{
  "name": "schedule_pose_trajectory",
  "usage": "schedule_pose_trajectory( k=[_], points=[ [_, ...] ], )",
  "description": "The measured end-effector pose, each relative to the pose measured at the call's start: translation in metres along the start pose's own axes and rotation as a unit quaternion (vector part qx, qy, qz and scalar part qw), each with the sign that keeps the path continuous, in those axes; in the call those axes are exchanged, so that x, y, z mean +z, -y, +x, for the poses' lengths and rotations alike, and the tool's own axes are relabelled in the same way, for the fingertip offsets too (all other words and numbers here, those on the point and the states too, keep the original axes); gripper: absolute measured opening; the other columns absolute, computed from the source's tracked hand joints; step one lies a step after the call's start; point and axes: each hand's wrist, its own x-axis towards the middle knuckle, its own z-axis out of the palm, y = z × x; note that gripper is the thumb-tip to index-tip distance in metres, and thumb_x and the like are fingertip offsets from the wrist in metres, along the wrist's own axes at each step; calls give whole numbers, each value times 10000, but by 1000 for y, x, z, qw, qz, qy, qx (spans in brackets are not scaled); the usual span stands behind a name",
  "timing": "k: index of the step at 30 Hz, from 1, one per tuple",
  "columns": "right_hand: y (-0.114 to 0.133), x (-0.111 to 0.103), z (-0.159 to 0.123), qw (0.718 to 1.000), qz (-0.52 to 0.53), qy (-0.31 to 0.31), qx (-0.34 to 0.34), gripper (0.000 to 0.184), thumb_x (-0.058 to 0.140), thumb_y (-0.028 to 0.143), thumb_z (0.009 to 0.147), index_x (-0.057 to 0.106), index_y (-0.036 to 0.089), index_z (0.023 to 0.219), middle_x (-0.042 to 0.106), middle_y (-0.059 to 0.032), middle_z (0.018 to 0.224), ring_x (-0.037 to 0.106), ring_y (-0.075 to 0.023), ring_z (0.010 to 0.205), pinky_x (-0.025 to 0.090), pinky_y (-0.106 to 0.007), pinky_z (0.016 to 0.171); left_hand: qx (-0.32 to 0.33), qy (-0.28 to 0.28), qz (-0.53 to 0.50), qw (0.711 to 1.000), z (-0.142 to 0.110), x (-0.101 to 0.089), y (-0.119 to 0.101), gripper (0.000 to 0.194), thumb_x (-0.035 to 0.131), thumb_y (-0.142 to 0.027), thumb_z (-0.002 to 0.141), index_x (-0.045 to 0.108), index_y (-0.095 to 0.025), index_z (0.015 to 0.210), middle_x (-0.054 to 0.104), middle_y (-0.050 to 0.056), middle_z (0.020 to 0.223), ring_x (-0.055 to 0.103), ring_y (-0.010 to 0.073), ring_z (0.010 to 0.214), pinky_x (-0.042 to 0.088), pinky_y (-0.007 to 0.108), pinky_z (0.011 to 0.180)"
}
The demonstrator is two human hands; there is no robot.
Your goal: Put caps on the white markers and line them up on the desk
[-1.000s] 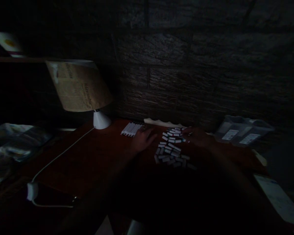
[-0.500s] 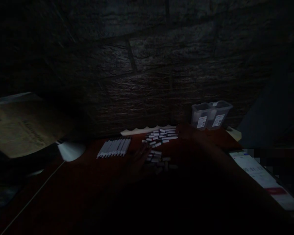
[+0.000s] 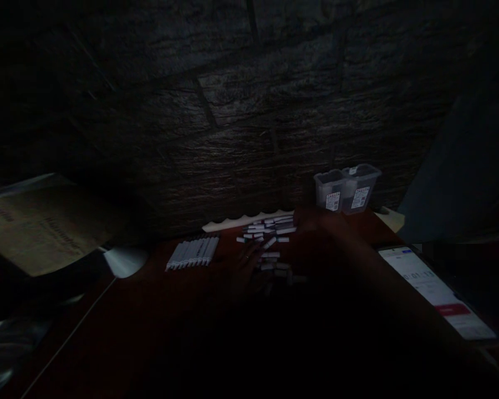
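The scene is very dark. On a reddish table (image 3: 158, 299), several small white capped tubes (image 3: 270, 235) lie in a loose pile. A neat row of white sticks (image 3: 193, 250) lies to their left. My left hand (image 3: 243, 266) rests on the table at the pile's left edge, fingers stretched towards the tubes. My right hand (image 3: 316, 220) reaches past the pile's right side near two clear plastic boxes (image 3: 347, 188); its fingers are lost in the dark.
A stone wall stands behind the table. A white scalloped strip (image 3: 233, 221) lies at the back edge. A lamp with a paper shade (image 3: 41, 221) is at the left. A lit phone (image 3: 434, 291) lies at the right.
The view swung right and up, so the lamp slid left and the boxes and phone came into view. Both hands stay by the tube pile.
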Motion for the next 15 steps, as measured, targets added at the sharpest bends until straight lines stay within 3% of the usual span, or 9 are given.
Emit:
schedule_pose_trajectory(
  k=[5, 8, 10, 13, 15],
  points=[
    [-8, -24, -17, 997, 70, -9, -40, 274, 682, 195, 755, 761, 137, 1011, 765, -83, 898, 702, -212, 825, 492, -244, 672, 10, -37, -3, 999, 30, 18, -26, 573, 481, -524, 971, 440, -238, 1465, 359, 86, 1588, 287, 259, 1486, 331, 475, 1201],
    [-6, -24, -20, 981, 178, -35, -74, 319, 648, 242, 789, 730, 137, 1079, 754, -63, 873, 688, -185, 763, 496, -248, 666, -14, -83, 18, 996, 38, 12, -38, 503, 460, -496, 984, 517, -224, 1404, 430, 92, 1543, 345, 269, 1454, 311, 497, 1204],
    [-4, -22, -19, 962, 247, -42, -104, 340, 632, 296, 811, 713, 135, 1099, 746, -60, 897, 673, -168, 725, 486, -244, 633, -24, -97, 24, 995, 33, 0, -40, 545, 476, -509, 973, 484, -224, 1437, 416, 98, 1552, 342, 281, 1454, 300, 503, 1207],
    [-2, -19, -17, 939, 312, -24, -145, 352, 636, 374, 818, 703, 141, 1074, 730, -54, 893, 654, -155, 709, 460, -236, 589, 52, -1, 17, 999, 16, -16, -33, 853, 624, -616, 848, 305, -255, 1552, 244, 85, 1639, 242, 325, 1497, 304, 495, 1205],
    [-1, -17, -15, 925, 344, -1, -160, 365, 652, 407, 813, 689, 147, 1066, 720, -49, 884, 649, -151, 717, 460, -235, 588, 76, 49, 43, 995, 6, -17, -25, 907, 627, -579, 861, 178, -281, 1591, 148, 68, 1665, 169, 339, 1518, 259, 516, 1216]
  ],
)
